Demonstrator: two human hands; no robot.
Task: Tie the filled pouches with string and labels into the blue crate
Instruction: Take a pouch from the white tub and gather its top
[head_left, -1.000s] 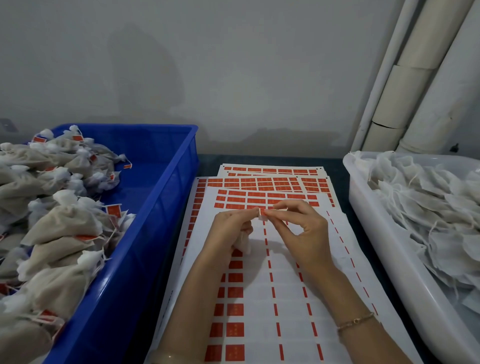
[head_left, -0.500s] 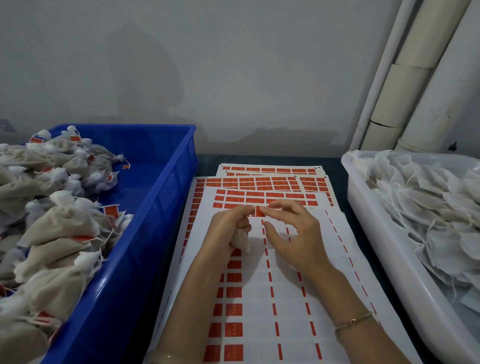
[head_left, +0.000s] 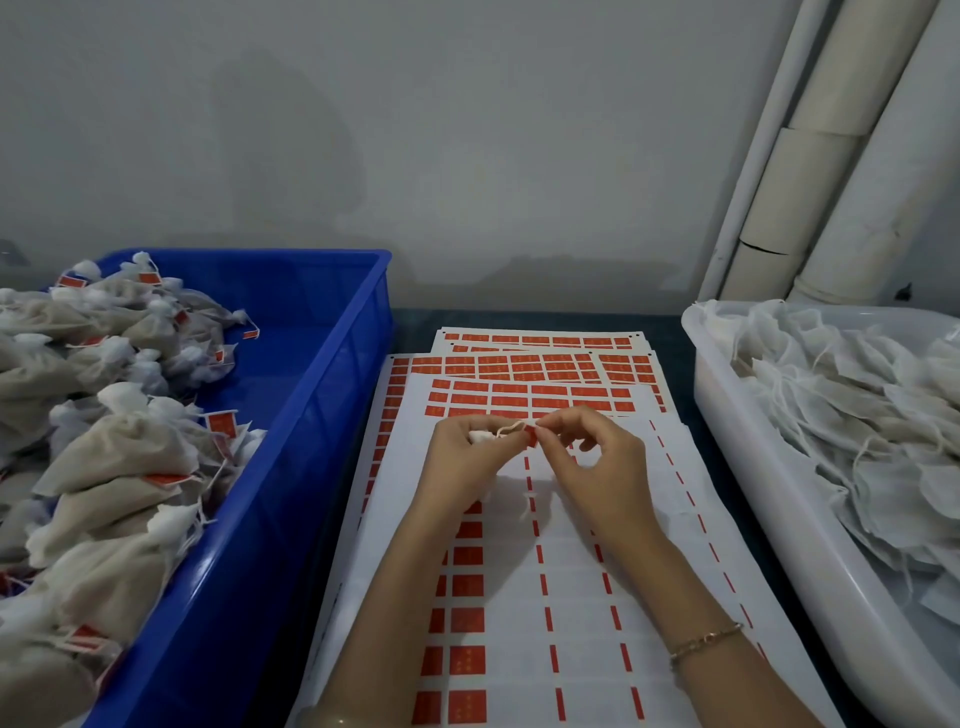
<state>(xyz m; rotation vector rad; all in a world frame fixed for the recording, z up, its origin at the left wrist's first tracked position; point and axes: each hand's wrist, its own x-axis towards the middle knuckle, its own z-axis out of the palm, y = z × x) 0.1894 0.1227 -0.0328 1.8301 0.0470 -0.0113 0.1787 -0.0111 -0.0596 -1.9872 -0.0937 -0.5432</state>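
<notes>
Red paper, a small label (head_left: 531, 439), sat pinched between the thumb and forefinger of the right hand (head_left: 597, 467), whose other fingers were loosely curled and held nothing. A thin loop of string (head_left: 511, 427) ran from the label to the pouch (head_left: 480, 436), which the left hand (head_left: 467, 457) held in curled fingers just above the label sheets (head_left: 519, 597). The pouch looked light and soft, likely to sag and bunch, so its gathered neck seemed the surest place to hold it. The string looked fine and quick to slip, best pinched close to the label. Left of the sheets stood the blue crate (head_left: 322, 395), piled with tied pouches (head_left: 119, 452). On the right a white tub (head_left: 779, 519) held loose pouches (head_left: 857, 415).
</notes>
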